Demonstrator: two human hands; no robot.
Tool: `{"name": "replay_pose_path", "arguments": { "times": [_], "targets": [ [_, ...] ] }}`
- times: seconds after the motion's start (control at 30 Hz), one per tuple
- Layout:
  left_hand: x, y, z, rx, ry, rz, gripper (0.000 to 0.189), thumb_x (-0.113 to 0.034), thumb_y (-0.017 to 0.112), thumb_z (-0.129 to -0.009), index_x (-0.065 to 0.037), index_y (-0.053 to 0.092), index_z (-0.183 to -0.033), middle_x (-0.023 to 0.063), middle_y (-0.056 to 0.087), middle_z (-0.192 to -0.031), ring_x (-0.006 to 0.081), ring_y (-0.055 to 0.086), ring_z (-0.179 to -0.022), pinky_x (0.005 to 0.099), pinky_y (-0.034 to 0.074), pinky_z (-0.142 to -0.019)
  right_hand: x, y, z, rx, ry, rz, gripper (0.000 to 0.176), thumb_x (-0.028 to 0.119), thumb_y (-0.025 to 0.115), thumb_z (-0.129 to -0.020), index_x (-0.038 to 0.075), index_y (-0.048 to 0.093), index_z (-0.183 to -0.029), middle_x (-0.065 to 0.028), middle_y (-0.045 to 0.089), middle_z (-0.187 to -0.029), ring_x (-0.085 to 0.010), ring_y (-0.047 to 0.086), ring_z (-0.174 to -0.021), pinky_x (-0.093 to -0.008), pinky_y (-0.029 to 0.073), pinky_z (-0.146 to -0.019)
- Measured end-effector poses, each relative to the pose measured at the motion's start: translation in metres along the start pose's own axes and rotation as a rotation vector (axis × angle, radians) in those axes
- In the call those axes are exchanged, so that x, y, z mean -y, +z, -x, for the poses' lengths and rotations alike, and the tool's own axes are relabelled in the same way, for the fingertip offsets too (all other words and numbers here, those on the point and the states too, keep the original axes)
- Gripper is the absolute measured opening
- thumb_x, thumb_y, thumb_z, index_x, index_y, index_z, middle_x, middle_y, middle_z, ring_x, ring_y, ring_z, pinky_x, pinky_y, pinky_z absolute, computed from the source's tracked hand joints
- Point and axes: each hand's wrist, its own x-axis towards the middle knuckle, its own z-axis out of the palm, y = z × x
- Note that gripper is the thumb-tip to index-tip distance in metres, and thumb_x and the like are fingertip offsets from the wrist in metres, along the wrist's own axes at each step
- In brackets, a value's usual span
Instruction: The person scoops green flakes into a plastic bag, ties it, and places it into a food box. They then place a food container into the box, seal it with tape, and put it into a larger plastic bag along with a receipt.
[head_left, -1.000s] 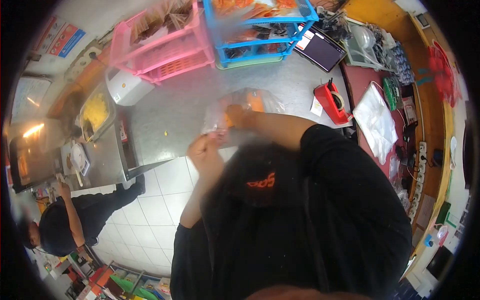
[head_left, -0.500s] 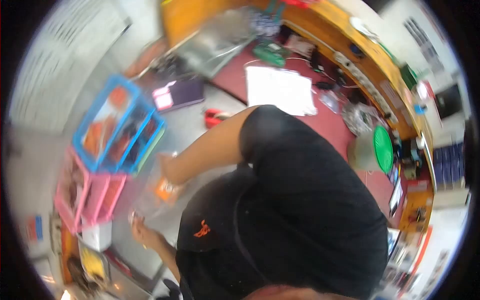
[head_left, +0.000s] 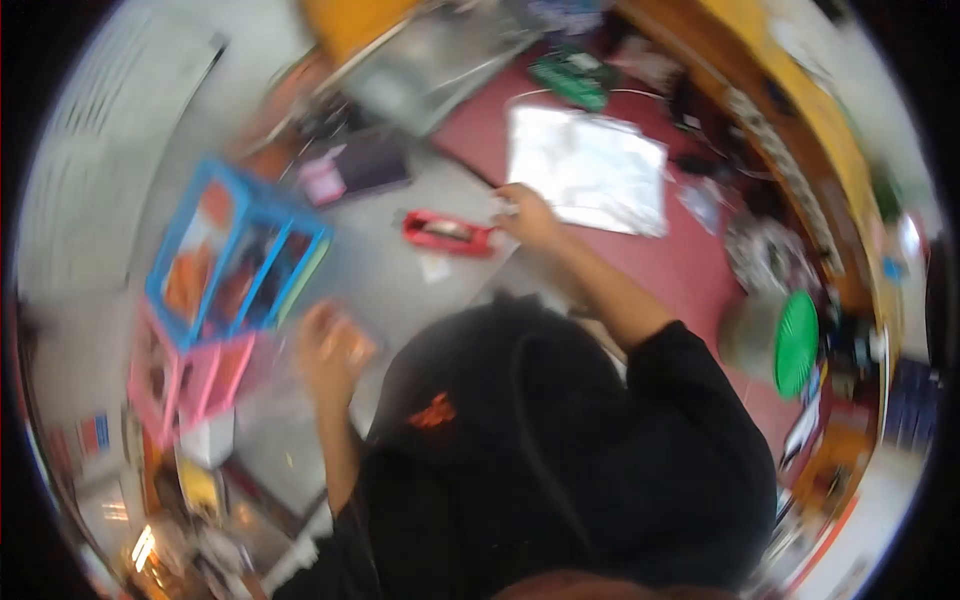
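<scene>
My left hand [head_left: 328,350] is closed on an orange packet [head_left: 352,346], apparently in clear plastic, over the grey table; motion blurs its fingers. Behind it stand a blue-framed drawer box [head_left: 240,262] and a pink one [head_left: 180,375]. My right hand [head_left: 530,215] has its fingers pinched together just right of a red tape dispenser [head_left: 450,233], beside a stack of white sheets [head_left: 588,170]. Something small and pale shows at those fingertips, too blurred to name.
A dark purple box [head_left: 370,162] lies at the back of the grey table. A green-lidded tub [head_left: 797,345], a clear plastic bag [head_left: 765,255] and a green packet [head_left: 575,78] stand or lie on the red tabletop. A wooden ledge with sockets runs along the right.
My right hand has left the orange packet and moved up and right past the tape dispenser. My left hand has moved up and right to the packet.
</scene>
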Motion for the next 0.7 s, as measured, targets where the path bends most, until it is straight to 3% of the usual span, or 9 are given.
{"name": "replay_pose_path", "arguments": {
  "times": [0.03,0.1,0.13,0.23,0.37,0.43,0.57,0.63,0.7],
  "targets": [
    [-0.01,0.038,-0.014,0.133,-0.499,0.592,0.041,-0.022,0.059,-0.088,0.0,0.051,-0.122,0.0153,0.061,-0.109,0.0236,0.059,-0.1,0.0327,0.046,-0.086,0.0,-0.004,0.006,0.046,0.0,-0.025,0.049,0.019,0.073,-0.07,0.003,0.056,-0.113,-0.0173,0.056,-0.113,-0.0323,0.052,-0.11,-0.0388,0.04,-0.096],
    [-0.001,0.098,-0.034,0.52,-0.594,0.482,0.049,-0.031,0.061,-0.086,0.002,0.05,-0.121,0.0169,0.065,-0.097,0.0264,0.063,-0.093,0.0352,0.049,-0.08,-0.006,0.001,0.009,0.17,-0.078,0.033,0.073,0.029,0.079,-0.065,0.0,0.047,-0.124,-0.0208,0.05,-0.12,-0.0359,0.048,-0.114,-0.0402,0.038,-0.099],
    [0.009,0.136,-0.035,0.575,-0.699,0.407,0.054,-0.036,0.061,-0.084,0.001,0.051,-0.122,0.0207,0.065,-0.099,0.0304,0.064,-0.093,0.0377,0.049,-0.081,-0.004,0.007,0.008,0.253,-0.064,-0.012,0.086,0.034,0.082,-0.061,-0.001,0.042,-0.128,-0.0225,0.048,-0.122,-0.0372,0.046,-0.116,-0.0408,0.037,-0.099],
    [0.023,0.217,-0.034,0.703,-0.857,0.086,0.067,-0.044,0.064,-0.078,0.004,0.044,-0.122,0.0226,0.062,-0.106,0.0354,0.061,-0.1,0.0413,0.047,-0.086,-0.009,0.035,0.012,0.323,-0.145,0.023,0.094,0.033,0.084,-0.057,-0.002,0.038,-0.131,-0.0219,0.047,-0.125,-0.0373,0.044,-0.119,-0.0411,0.036,-0.101],
    [0.008,0.25,-0.046,0.681,-1.154,0.109,0.07,-0.043,0.068,-0.075,0.004,0.042,-0.12,0.0228,0.06,-0.112,0.0352,0.059,-0.104,0.0403,0.046,-0.089,-0.007,0.047,0.005,0.373,-0.121,0.061,0.077,0.021,0.079,-0.064,-0.001,0.042,-0.128,-0.0213,0.051,-0.123,-0.0365,0.051,-0.112,-0.0411,0.043,-0.095],
    [0.009,0.266,-0.037,0.394,-1.166,0.224,0.065,-0.033,0.075,-0.071,0.002,0.044,-0.116,0.0215,0.062,-0.106,0.034,0.062,-0.099,0.0394,0.048,-0.085,-0.016,0.052,0.001,0.339,-0.143,0.099,0.063,0.012,0.073,-0.069,-0.003,0.047,-0.124,-0.0235,0.056,-0.116,-0.0368,0.057,-0.104,-0.0404,0.047,-0.089],
    [0.016,0.277,-0.011,0.283,-1.117,0.474,0.067,-0.021,0.077,-0.068,0.002,0.041,-0.119,0.0171,0.064,-0.092,0.0302,0.064,-0.087,0.0376,0.05,-0.077,-0.015,0.041,-0.005,0.363,-0.096,0.045,0.065,0.011,0.073,-0.069,-0.006,0.047,-0.126,-0.0253,0.059,-0.109,-0.0374,0.059,-0.101,-0.0398,0.047,-0.088],
    [0.017,0.257,0.007,0.306,-1.107,0.597,0.062,-0.011,0.077,-0.068,-0.001,0.043,-0.118,0.0121,0.063,-0.088,0.018,0.059,-0.075,0.0314,0.048,-0.07,-0.013,0.042,-0.004,0.366,-0.101,0.051,0.065,0.012,0.073,-0.069,-0.006,0.047,-0.126,-0.0253,0.059,-0.109,-0.0376,0.059,-0.101,-0.04,0.047,-0.088],
    [0.012,0.219,0.03,0.186,-1.124,0.818,0.06,-0.002,0.07,-0.072,-0.001,0.041,-0.124,0.0101,0.064,-0.088,0.0162,0.058,-0.078,0.0309,0.046,-0.07,-0.015,0.048,0.001,0.336,-0.133,0.041,0.069,0.013,0.074,-0.069,-0.006,0.043,-0.128,-0.0251,0.059,-0.109,-0.0384,0.059,-0.1,-0.0406,0.047,-0.087]
  ]
}}
